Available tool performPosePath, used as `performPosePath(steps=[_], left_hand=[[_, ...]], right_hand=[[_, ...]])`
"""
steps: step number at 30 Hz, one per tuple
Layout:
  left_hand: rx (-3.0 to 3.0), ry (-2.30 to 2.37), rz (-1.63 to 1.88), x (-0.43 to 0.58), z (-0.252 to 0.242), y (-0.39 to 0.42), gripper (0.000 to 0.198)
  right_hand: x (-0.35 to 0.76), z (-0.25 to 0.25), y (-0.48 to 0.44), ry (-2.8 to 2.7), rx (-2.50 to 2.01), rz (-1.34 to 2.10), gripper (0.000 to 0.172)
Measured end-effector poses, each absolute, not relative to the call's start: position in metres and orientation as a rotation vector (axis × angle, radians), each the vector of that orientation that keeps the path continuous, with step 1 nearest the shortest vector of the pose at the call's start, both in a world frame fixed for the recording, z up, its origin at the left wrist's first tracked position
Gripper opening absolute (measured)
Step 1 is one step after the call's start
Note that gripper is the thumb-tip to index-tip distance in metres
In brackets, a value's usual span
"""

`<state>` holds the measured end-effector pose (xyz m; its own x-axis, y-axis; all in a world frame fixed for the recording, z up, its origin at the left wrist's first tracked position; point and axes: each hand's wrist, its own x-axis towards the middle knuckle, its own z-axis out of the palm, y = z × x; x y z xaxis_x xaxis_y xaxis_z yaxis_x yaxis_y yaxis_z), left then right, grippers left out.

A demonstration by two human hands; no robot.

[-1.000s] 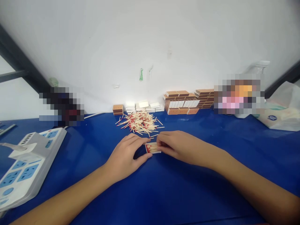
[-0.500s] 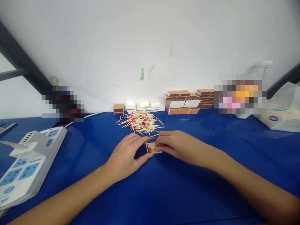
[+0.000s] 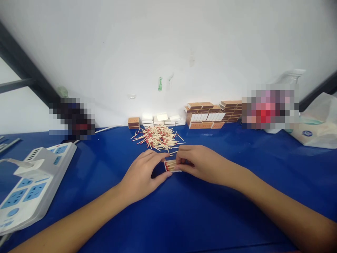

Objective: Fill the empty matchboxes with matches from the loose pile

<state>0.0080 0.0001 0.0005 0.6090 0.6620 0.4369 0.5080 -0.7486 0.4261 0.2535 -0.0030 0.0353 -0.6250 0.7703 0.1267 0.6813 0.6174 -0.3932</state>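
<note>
A small white matchbox tray (image 3: 176,171) lies on the blue table with red-tipped matches (image 3: 170,165) inside. My left hand (image 3: 140,174) grips it at its left end, index finger at the far side and thumb at the near side. Over the tray's right end, my right hand (image 3: 201,162) has its thumb and fingers pinched together on matches in the tray. The fingers hide that end, so how many matches they hold cannot be seen. Just beyond the hands spreads a loose pile of matches (image 3: 159,136).
Behind the pile, against the wall, stand white trays (image 3: 161,118) and a short stack of brown matchboxes (image 3: 133,123). More matchboxes (image 3: 206,124) are stacked to the right. A power strip (image 3: 34,189) lies at left, a tissue pack (image 3: 314,131) at far right.
My right hand has shifted very slightly over the tray, and the matches in it lie a little differently. My left hand keeps its hold.
</note>
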Motion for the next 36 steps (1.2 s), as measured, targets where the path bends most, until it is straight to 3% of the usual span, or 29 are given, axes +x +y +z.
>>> performPosePath(steps=[23, 29, 36], left_hand=[[2.585, 0.952, 0.871, 0.007, 0.000, -0.001, 0.041], [2.604, 0.876, 0.857, 0.008, 0.002, 0.000, 0.019], [2.608, 0.866, 0.868, 0.009, 0.002, -0.001, 0.015]], right_hand=[[0.253, 0.037, -0.001, -2.551, -1.168, 0.415, 0.020], [0.278, 0.043, 0.019, -2.332, -1.418, 0.146, 0.015], [0.279, 0.016, 0.032, -2.350, -1.269, 0.387, 0.011]])
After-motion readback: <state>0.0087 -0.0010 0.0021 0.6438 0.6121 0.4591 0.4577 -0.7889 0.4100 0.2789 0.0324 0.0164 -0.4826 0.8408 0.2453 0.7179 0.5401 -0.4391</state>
